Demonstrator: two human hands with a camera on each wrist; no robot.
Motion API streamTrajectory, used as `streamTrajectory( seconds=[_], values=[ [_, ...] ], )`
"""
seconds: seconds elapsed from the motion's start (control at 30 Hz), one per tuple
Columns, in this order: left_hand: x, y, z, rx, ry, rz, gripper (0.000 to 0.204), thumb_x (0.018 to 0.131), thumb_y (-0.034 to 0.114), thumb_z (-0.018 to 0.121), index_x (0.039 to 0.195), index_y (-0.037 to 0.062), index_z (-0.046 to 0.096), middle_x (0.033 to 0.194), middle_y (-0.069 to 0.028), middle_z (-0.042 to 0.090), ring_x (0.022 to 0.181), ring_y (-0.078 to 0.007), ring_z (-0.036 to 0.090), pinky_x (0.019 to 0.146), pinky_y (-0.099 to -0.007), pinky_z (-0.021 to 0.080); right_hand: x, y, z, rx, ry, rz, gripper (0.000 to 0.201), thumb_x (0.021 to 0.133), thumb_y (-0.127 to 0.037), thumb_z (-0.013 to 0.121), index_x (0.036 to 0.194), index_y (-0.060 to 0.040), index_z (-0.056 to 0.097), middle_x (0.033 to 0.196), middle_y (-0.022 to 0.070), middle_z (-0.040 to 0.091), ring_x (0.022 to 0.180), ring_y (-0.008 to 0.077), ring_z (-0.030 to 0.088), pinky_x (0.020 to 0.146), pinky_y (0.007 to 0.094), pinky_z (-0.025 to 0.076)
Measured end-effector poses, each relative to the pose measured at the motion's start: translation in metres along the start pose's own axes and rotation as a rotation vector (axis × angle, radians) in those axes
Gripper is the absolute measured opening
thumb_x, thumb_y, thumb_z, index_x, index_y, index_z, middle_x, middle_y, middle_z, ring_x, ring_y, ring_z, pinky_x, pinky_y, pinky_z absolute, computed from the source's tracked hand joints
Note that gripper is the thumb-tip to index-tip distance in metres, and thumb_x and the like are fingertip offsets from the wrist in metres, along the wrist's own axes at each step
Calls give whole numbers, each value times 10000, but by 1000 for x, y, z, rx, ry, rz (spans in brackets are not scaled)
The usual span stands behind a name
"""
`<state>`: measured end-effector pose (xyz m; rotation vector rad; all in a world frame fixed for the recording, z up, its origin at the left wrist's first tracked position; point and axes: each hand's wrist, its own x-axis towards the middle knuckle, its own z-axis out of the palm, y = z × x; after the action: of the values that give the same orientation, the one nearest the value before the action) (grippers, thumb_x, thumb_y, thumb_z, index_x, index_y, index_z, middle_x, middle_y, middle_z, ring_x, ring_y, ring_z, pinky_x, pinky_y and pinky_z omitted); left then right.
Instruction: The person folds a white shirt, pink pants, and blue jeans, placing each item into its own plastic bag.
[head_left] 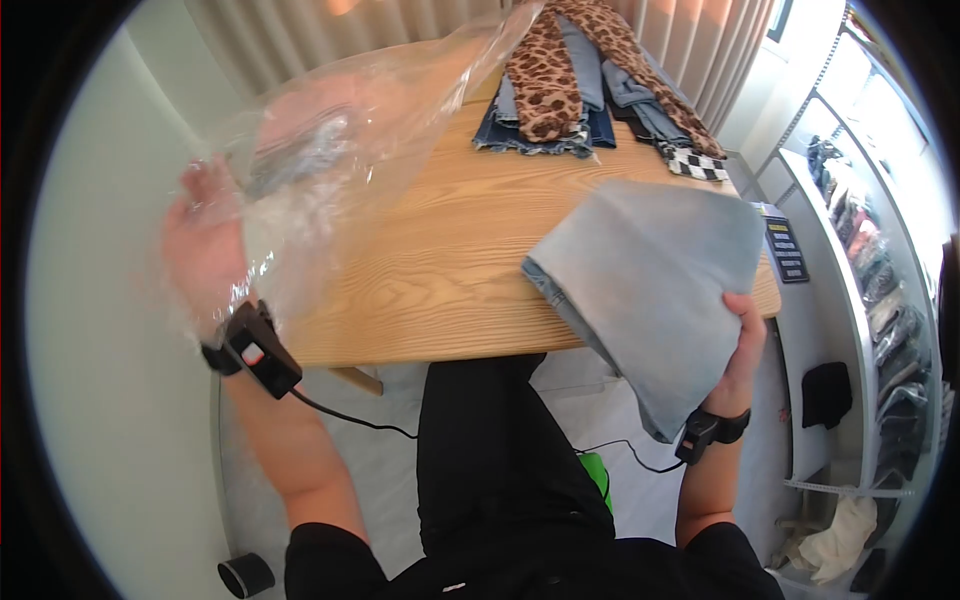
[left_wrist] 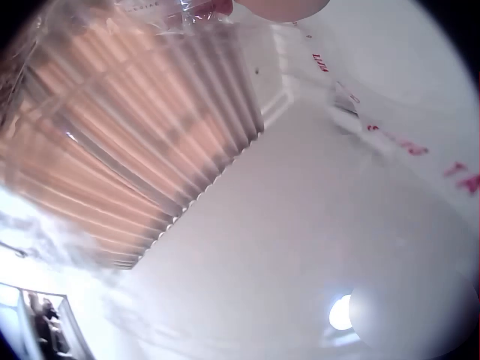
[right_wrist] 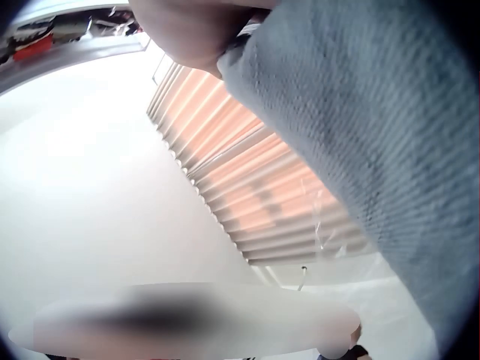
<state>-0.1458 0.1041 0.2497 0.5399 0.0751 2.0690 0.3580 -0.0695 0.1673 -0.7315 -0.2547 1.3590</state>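
On the left, my raised left hand (head_left: 205,245) holds a clear plastic bag (head_left: 320,170), which spreads over the fingers and stretches up to the right. Red printing shows on the plastic (left_wrist: 409,144) in the left wrist view. My right hand (head_left: 742,345) grips the right edge of a folded light-blue denim garment (head_left: 660,285), its digits lying on the cloth's front. The denim is held up over the table's near right edge, tilted, with a corner hanging low by the wrist. In the right wrist view the denim (right_wrist: 375,135) fills the right side.
A wooden table (head_left: 430,290) stands in front of me. On its far side lie denim clothes (head_left: 555,147) and a leopard-print garment (head_left: 545,90), beside a checkered cloth (head_left: 695,163). Shelves (head_left: 850,240) with bagged clothes run along the right. A wall (head_left: 120,300) stands close on the left.
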Motion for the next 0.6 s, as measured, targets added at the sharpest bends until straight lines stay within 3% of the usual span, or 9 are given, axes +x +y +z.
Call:
streamTrajectory(
  seconds=[0.03,0.1,0.13,0.2,0.27,0.33,0.43,0.5,0.6],
  values=[
    [10,-11,-17,-192,89,-170,187,895,-27,421,1058,-100,479,1134,-236,535,1178,-357,494,1069,-537,393,-7,-10,12,-6,8,-19,507,817,-186,535,1274,27,478,1146,183,613,971,312,625,874,397,512],
    [-35,-71,8,367,182,-23,292,905,42,432,1151,-113,467,1132,-230,557,1146,-334,521,1052,-506,393,-18,-28,35,-152,-86,-112,528,806,-203,545,1282,17,480,1139,171,615,962,270,635,853,370,524],
    [-24,-82,-16,59,377,-165,336,911,81,451,1200,-91,452,1170,-231,541,1152,-344,514,1031,-506,404,-19,-37,46,-154,-72,-131,528,806,-203,545,1282,17,480,1139,171,615,962,270,635,853,370,524],
    [-24,-131,-85,27,426,-269,408,926,167,465,1278,-37,425,1229,-225,512,1181,-363,490,1002,-519,417,-12,-52,65,-646,-190,-278,447,821,-124,524,1241,29,522,1059,118,628,879,175,630,773,280,515],
    [-46,-166,-103,292,271,-238,432,936,214,460,1306,-4,415,1250,-217,499,1204,-373,473,993,-531,418,7,-52,77,-1035,-324,-199,379,841,-145,565,1183,17,578,993,62,628,851,108,603,726,243,494],
    [-61,-182,-102,164,540,-311,455,952,252,426,1333,8,378,1306,-216,448,1247,-363,427,1029,-540,385,45,-26,76,-1310,-565,-197,367,852,-200,617,1151,11,607,941,34,630,834,88,589,690,222,481],
    [-75,-196,-111,-16,944,-414,491,977,309,375,1374,25,324,1392,-213,372,1313,-348,359,1082,-554,336,68,15,52,-1431,-540,-191,461,851,-271,651,1213,4,576,1019,82,632,929,161,603,778,274,489],
    [-74,-195,-138,34,828,-466,490,981,315,367,1377,34,303,1405,-211,352,1331,-338,335,1096,-545,318,84,20,21,-1876,-605,-459,563,857,-305,653,1328,-39,495,1254,154,564,1252,271,468,1049,344,372],
    [-101,-179,-111,128,732,-507,418,985,297,368,1307,33,333,1386,-197,372,1352,-320,323,1112,-521,294,116,3,-21,-1743,-422,-596,733,790,-398,704,1370,-29,448,1330,190,501,1278,340,436,1059,373,357]
  ],
)
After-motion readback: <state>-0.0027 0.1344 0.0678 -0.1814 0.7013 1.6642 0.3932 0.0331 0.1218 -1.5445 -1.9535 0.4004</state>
